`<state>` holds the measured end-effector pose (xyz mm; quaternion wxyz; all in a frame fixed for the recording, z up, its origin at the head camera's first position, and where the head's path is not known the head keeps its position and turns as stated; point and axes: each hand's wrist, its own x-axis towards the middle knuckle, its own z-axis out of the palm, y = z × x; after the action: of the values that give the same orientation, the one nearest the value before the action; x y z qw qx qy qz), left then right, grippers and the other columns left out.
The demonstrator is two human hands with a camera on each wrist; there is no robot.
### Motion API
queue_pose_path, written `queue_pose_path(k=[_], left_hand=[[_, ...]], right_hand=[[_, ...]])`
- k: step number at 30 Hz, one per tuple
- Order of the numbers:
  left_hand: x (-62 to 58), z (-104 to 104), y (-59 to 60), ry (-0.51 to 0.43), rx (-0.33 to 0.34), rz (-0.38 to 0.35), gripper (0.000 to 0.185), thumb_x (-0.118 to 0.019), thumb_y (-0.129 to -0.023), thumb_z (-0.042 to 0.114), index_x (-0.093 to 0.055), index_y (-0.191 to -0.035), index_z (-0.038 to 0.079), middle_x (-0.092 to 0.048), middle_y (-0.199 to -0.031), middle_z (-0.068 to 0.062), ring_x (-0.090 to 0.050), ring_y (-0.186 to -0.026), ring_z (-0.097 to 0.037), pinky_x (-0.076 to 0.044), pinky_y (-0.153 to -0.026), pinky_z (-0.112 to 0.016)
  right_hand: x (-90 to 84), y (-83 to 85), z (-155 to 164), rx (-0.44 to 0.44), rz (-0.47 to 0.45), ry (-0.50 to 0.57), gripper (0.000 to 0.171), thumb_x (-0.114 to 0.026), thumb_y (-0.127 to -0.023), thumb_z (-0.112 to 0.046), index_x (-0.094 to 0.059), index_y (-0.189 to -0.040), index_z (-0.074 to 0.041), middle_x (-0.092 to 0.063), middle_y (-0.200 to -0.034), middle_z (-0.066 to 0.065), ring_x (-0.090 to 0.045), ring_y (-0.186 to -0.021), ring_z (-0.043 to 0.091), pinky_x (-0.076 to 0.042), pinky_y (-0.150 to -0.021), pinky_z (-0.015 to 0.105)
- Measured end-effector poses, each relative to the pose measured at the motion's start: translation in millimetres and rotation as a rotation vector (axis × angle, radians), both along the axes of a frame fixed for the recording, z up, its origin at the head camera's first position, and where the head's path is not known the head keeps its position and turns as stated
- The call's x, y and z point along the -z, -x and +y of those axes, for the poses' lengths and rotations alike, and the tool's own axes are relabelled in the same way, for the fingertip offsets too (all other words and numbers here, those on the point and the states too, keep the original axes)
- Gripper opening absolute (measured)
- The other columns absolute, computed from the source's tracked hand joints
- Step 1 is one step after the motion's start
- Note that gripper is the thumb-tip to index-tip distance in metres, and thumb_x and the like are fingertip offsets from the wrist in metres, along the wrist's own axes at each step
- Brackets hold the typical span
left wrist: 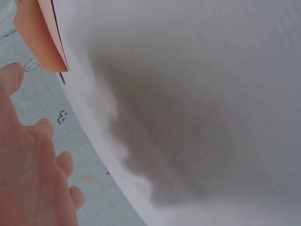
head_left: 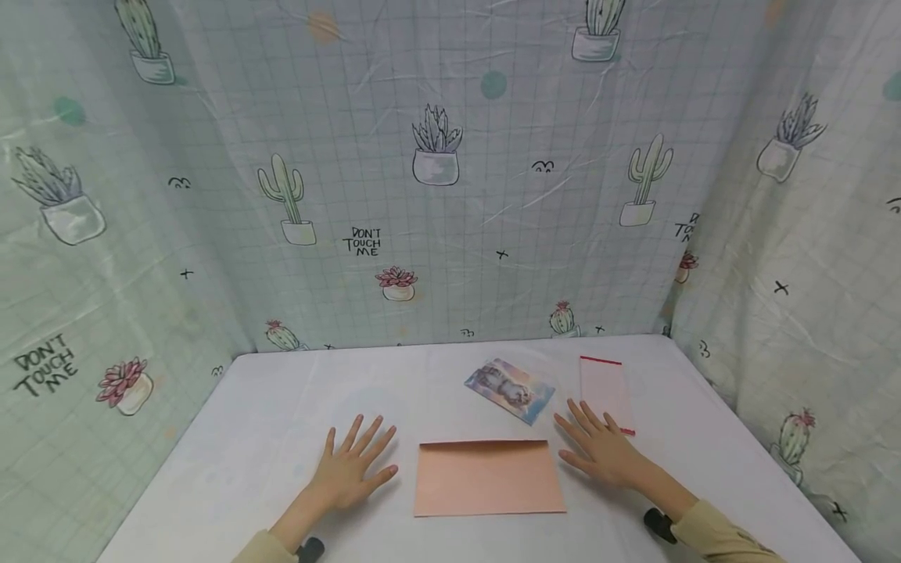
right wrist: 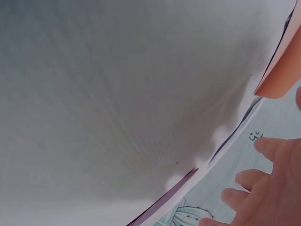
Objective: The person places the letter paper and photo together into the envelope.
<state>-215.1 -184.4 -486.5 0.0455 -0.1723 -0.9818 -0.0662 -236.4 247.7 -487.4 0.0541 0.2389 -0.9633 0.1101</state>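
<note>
Left hand (head_left: 349,467) and right hand (head_left: 602,452) lie spread flat on the table (head_left: 267,422), flanking the envelope (head_left: 489,477), card (head_left: 510,390) at one o'clock.

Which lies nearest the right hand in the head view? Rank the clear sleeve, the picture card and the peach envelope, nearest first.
From the right hand:
1. Clear sleeve, red-edged, just beyond the fingertips, seemingly touching them.
2. Peach envelope, close beside the thumb, toward the left hand.
3. Picture card, ahead of the hand, farther up the table.
</note>
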Motion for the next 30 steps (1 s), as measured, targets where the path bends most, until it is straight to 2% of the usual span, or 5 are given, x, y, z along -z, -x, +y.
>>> queue_pose_path(k=[14, 20, 25, 30], left_hand=[[-3.1, 7, -12.9, -0.028, 0.043, -0.033, 0.058, -0.037, -0.088, 0.057, -0.028, -0.139, 0.03, -0.023, -0.149, 0.0, -0.014, -0.138, -0.031, -0.007, -0.102, -0.066], [-5.1, 10, -18.8, -0.059, 0.054, -0.044, 0.057, -0.039, -0.089, 0.053, -0.029, -0.139, 0.028, -0.026, -0.148, -0.001, -0.016, -0.138, -0.032, -0.009, -0.102, -0.066], [-9.2, 14, -23.4, -0.093, 0.078, -0.059, 0.056, -0.041, -0.089, 0.05, -0.03, -0.139, 0.026, -0.027, -0.147, -0.002, -0.017, -0.137, -0.033, -0.008, -0.101, -0.066], [-11.0, 15, -25.9, -0.087, 0.119, -0.033, 0.056, -0.04, -0.09, 0.051, -0.03, -0.139, 0.027, -0.028, -0.147, -0.001, -0.019, -0.137, -0.033, -0.011, -0.101, -0.066]], right_hand=[[-0.6, -9.1, -9, -0.069, 0.033, 0.02, 0.055, -0.046, -0.09, -0.043, -0.036, -0.137, -0.018, -0.028, -0.146, 0.01, -0.026, -0.134, 0.032, -0.023, -0.102, 0.059], [-3.2, -16.5, -16, -0.109, 0.065, 0.033, 0.054, -0.051, -0.088, -0.038, -0.039, -0.136, -0.016, -0.032, -0.144, 0.01, -0.03, -0.132, 0.031, -0.026, -0.101, 0.055], [-6.2, -18.8, -21, -0.148, 0.097, 0.031, 0.053, -0.054, -0.087, -0.036, -0.041, -0.134, -0.015, -0.036, -0.142, 0.011, -0.033, -0.13, 0.031, -0.029, -0.099, 0.055], [-7.1, -18.7, -26, -0.169, 0.123, 0.024, 0.053, -0.057, -0.085, -0.035, -0.044, -0.132, -0.015, -0.039, -0.14, 0.01, -0.037, -0.128, 0.03, -0.032, -0.098, 0.055]])
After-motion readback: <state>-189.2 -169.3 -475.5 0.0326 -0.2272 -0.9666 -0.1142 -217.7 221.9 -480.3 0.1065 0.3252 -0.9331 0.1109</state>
